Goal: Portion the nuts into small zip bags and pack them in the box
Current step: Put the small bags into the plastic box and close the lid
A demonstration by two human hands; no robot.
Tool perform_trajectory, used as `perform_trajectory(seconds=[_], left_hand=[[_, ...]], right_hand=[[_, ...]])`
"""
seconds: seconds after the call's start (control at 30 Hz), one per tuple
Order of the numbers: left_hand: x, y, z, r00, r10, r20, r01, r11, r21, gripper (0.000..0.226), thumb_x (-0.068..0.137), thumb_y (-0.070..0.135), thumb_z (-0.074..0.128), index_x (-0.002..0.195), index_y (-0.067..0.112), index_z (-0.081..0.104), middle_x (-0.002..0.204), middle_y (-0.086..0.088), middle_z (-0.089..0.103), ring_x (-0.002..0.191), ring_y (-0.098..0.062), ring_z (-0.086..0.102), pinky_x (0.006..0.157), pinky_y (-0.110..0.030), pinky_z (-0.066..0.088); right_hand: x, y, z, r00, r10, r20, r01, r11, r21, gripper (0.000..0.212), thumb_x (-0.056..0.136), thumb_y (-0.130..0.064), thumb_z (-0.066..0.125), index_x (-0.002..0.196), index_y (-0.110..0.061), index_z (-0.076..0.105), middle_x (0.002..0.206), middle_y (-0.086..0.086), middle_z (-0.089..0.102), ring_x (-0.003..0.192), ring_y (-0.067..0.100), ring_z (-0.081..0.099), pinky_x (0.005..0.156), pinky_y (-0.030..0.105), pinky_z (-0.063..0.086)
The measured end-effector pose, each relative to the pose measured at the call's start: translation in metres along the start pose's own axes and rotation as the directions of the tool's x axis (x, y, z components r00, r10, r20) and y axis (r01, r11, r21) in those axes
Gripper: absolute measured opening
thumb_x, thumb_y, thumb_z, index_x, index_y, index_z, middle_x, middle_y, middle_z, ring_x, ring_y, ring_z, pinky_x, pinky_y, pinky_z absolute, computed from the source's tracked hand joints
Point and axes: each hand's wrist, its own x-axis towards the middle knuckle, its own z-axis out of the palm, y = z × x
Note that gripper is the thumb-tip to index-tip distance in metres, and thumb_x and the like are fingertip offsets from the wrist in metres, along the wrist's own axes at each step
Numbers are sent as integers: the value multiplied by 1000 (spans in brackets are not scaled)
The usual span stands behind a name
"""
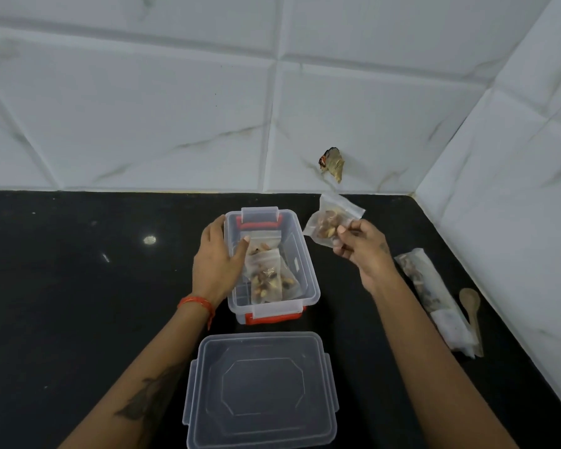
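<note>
Spanning a tiled corner, black counter [78, 303] bears clear box [308, 277].

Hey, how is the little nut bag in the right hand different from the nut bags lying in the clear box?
The held bag hangs in the air, pinched by the right hand, to the right of the box; the packed bags lie inside the box. The left hand touches the packed bags, not the held one. All are small, clear and hold nuts.
</note>
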Motion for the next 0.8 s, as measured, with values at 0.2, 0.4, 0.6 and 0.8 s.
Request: perform_trajectory(seconds=[0.2,0.4,0.6,0.8], left_hand=[[-36,-10,-7,1000,-17,26,20,992,-123,53,93,43,50,139,21,39,138,-5,47,98,-9,59,86,-39,55],[-57,-21,-4,998,2,64,3,996,-90,58,91,54,41,142,27,34,134,-5,51,101,-17,63,84,-46,56],[-57,-17,-2,999,18,42,-16,999,-37,52,96,48,38,142,23,35,134,-5,52,115,-20,57,92,-45,52],[-61,-22,-13,993,40,111,-42,999,15,57,96,49,36,145,21,30,138,-6,48,115,-20,57,93,-39,51]], right_hand=[[-67,-6,24,957,-158,242,227,930,-290,18,83,-7,69,95,-10,57,83,7,68,68,12,68,57,25,56],[-62,8,51,937,-79,341,313,626,-714,20,82,-5,68,92,-17,56,98,9,64,85,20,65,74,31,56],[-66,5,67,936,-44,348,344,311,-886,20,87,-9,63,106,-5,64,100,11,64,88,22,64,79,29,55],[-85,-9,50,897,-260,356,432,355,-829,15,89,-17,62,101,-12,69,82,2,65,74,13,63,67,19,50]])
